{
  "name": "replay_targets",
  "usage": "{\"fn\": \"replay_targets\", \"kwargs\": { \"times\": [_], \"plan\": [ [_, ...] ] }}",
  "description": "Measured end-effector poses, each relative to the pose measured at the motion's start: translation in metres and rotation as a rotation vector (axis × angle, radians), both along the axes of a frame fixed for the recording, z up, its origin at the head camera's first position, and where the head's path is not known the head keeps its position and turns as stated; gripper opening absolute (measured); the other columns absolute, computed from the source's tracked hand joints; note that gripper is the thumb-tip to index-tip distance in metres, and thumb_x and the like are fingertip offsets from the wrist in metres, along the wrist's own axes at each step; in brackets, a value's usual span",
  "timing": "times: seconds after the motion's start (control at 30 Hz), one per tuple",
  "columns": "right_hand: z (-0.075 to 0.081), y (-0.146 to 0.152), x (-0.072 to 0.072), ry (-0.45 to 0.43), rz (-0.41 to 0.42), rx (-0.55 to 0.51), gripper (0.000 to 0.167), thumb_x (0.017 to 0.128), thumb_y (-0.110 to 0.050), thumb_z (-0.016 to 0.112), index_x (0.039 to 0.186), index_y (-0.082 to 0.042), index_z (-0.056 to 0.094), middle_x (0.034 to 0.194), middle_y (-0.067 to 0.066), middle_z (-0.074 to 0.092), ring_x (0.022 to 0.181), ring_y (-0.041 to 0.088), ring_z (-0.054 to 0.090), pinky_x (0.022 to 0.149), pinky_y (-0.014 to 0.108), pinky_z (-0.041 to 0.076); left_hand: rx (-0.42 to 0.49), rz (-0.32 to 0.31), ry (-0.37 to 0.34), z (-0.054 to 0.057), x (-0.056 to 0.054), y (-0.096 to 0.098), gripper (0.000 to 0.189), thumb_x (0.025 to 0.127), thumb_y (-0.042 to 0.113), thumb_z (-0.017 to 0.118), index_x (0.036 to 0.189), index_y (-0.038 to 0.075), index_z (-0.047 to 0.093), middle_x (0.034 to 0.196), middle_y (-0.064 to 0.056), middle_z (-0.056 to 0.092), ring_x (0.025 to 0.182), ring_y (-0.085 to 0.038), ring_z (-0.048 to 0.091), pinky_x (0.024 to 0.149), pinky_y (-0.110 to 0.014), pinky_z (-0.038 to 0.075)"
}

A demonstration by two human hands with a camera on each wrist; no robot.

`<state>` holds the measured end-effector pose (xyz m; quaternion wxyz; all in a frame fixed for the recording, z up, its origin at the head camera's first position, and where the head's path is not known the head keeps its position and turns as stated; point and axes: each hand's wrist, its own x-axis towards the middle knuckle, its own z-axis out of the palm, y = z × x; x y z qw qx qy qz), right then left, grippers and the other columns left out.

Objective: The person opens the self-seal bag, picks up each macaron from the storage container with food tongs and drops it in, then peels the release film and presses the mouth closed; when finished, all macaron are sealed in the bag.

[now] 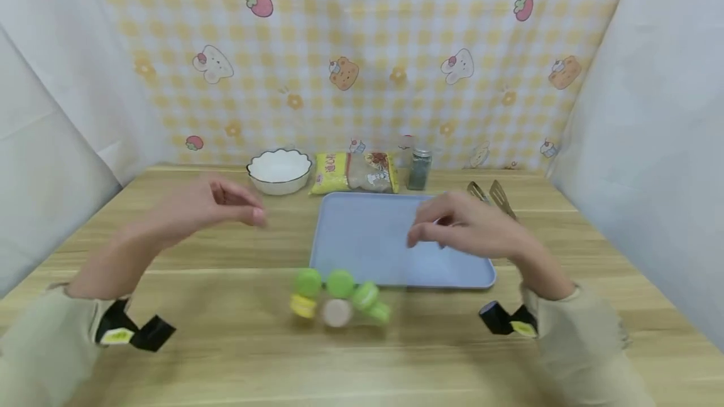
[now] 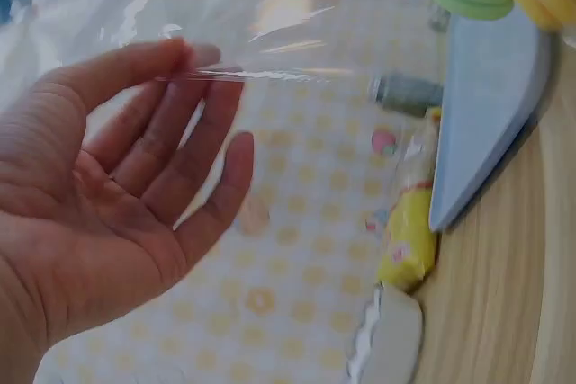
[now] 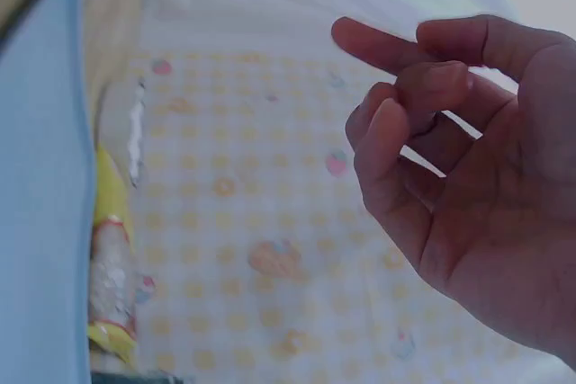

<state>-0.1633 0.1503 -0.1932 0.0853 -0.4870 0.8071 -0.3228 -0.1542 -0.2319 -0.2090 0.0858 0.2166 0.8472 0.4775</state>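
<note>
A clear plastic bag (image 2: 297, 20) stretches between both hands, hard to make out in the head view. My left hand (image 1: 195, 209) pinches its edge between thumb and fingertips. At the opposite side my right hand (image 1: 464, 225) has thumb and curled fingers drawn together on the film; the contact itself is barely visible. Several round macaron-like pieces, green (image 1: 340, 284), yellow (image 1: 303, 306) and beige (image 1: 337, 313), appear clustered low in the bag, in front of the tray. They are slightly blurred in the head view.
A blue tray (image 1: 362, 231) lies on the wooden table behind the bag. Along the back stand a white scalloped bowl (image 1: 279, 171), a yellow food packet (image 1: 330, 173) and a spice jar (image 1: 420, 170). Slotted utensils (image 1: 500, 198) lie at right.
</note>
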Motion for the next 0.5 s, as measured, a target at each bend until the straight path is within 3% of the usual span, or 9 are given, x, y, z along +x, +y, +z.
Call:
{"fn": "replay_targets", "kwargs": {
  "times": [0.13, 0.27, 0.4, 0.5],
  "plan": [
    [0.011, 0.027, -0.006, -0.035, -0.073, 0.066, 0.025, 0.093, -0.003, 0.050, 0.084, -0.015, 0.070, 0.079, -0.006, 0.065, 0.066, 0.016, 0.056, 0.054, 0.031, 0.050, 0.055, -0.046, -0.005, -0.008, 0.005, 0.038, 0.019, 0.088, 0.013, 0.064, 0.104, 0.003, 0.068, 0.097, -0.008, 0.069, 0.091, -0.025, 0.065, 0.081, -0.036, 0.050],
    [0.012, 0.039, -0.014, -0.048, -0.120, 0.121, 0.027, 0.092, -0.002, 0.049, 0.082, -0.015, 0.070, 0.077, -0.004, 0.065, 0.065, 0.020, 0.055, 0.054, 0.031, 0.050, 0.187, -0.053, -0.015, -0.015, -0.006, 0.065, 0.022, 0.089, 0.010, 0.062, 0.109, 0.000, 0.065, 0.107, -0.009, 0.066, 0.092, -0.026, 0.065, 0.081, -0.040, 0.050],
    [0.012, 0.049, -0.017, -0.074, -0.151, 0.153, 0.026, 0.093, -0.003, 0.049, 0.085, -0.013, 0.071, 0.081, -0.001, 0.065, 0.067, 0.021, 0.056, 0.055, 0.032, 0.050, 0.250, -0.063, 0.026, -0.019, -0.018, 0.075, 0.021, 0.088, 0.014, 0.065, 0.103, -0.001, 0.067, 0.105, -0.010, 0.065, 0.091, -0.024, 0.064, 0.082, -0.041, 0.049],
    [0.012, 0.053, -0.018, -0.087, -0.184, 0.173, 0.020, 0.094, -0.007, 0.051, 0.097, -0.010, 0.071, 0.086, 0.001, 0.064, 0.072, 0.018, 0.057, 0.057, 0.033, 0.051, 0.290, -0.075, 0.033, -0.019, -0.021, 0.076, 0.018, 0.089, 0.009, 0.062, 0.101, -0.005, 0.066, 0.099, -0.014, 0.065, 0.092, -0.025, 0.064, 0.082, -0.040, 0.050]
  ]
}}
